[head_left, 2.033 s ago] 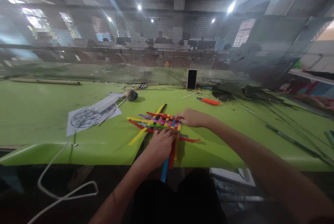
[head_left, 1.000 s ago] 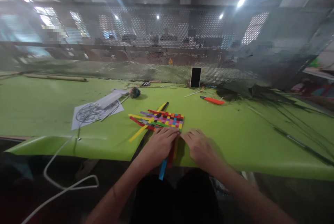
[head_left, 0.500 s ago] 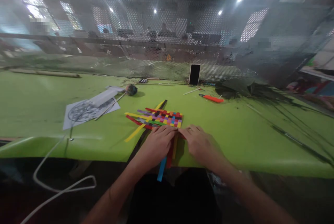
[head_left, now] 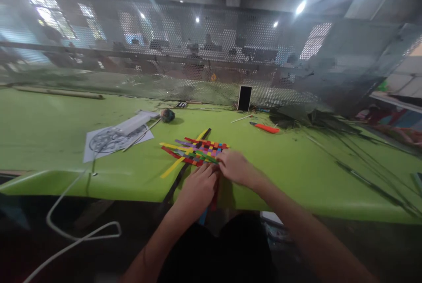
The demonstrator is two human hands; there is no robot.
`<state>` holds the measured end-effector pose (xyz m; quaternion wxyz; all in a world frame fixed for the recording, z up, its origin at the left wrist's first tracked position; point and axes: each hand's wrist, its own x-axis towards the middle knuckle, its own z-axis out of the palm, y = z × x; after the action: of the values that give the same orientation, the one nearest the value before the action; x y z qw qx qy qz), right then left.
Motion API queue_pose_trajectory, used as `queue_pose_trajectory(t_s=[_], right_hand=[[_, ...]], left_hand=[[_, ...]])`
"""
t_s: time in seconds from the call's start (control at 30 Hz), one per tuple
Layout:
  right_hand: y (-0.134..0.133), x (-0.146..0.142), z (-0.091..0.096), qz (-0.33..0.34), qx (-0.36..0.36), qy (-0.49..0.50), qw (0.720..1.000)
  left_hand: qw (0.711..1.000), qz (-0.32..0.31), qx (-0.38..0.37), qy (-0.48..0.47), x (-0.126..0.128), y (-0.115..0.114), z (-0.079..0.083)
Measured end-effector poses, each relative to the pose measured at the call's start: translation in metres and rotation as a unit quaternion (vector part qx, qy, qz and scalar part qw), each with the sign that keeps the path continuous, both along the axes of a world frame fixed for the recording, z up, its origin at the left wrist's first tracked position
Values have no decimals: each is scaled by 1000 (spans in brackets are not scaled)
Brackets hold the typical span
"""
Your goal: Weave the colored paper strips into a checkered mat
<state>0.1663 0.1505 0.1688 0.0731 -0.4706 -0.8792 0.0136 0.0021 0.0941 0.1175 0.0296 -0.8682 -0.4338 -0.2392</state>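
Note:
A small woven mat (head_left: pixel 208 145) of many-coloured flat strips lies on the green-covered table, with loose ends fanning out to the left. My left hand (head_left: pixel 200 185) presses on its near edge, fingers bent together over the strips. At the mat's right side my right hand (head_left: pixel 236 167) has its fingertips closed at the end of a green strip (head_left: pixel 208 157), which lies over the weave. A yellow strip (head_left: pixel 170 168) and a black strip (head_left: pixel 177 182) stick out toward the near left. Under my left hand, a blue strip (head_left: pixel 202 218) hangs past the table edge. My fingers hide the mat's near right corner.
An orange-handled cutter (head_left: pixel 266 128) lies at the back right, near dark dried leaves (head_left: pixel 296 116). A phone (head_left: pixel 244 98) stands against the mesh screen. On the left are a printed paper (head_left: pixel 94 146), a thin stick and a dark round lump (head_left: pixel 167 115). A white cable (head_left: pixel 52 208) hangs at front left.
My right hand has moved left and slightly up, onto the mat's right side, and the green strip now reaches its fingertips. My left hand has shifted slightly down and left. The view has shifted a little.

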Motion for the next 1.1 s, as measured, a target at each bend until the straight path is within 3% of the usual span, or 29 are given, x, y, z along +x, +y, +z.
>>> queue_pose_trajectory(t_s=[0.17,0.27,0.37,0.57,0.77,0.97,1.1], right_hand=[[31,4,4,26,-115,139,983],[37,6,3,60,-129,165,976],[37,9,11,72,-189,181,962],[44,8,33,29,-399,236,885],[50,13,30,0,-451,289,845],[46,26,25,-49,-362,282,887],[46,34,26,10,-271,224,936]], left_hand=[[998,-1,3,-66,-3,-1,-8],[996,-3,14,-84,-3,-2,-8],[995,-5,25,-94,-3,-3,-7],[995,2,26,-95,-2,-5,-5],[992,-2,29,-119,-2,-5,-4],[994,2,16,-112,-3,-5,-2],[996,7,3,-84,-3,-7,1]])
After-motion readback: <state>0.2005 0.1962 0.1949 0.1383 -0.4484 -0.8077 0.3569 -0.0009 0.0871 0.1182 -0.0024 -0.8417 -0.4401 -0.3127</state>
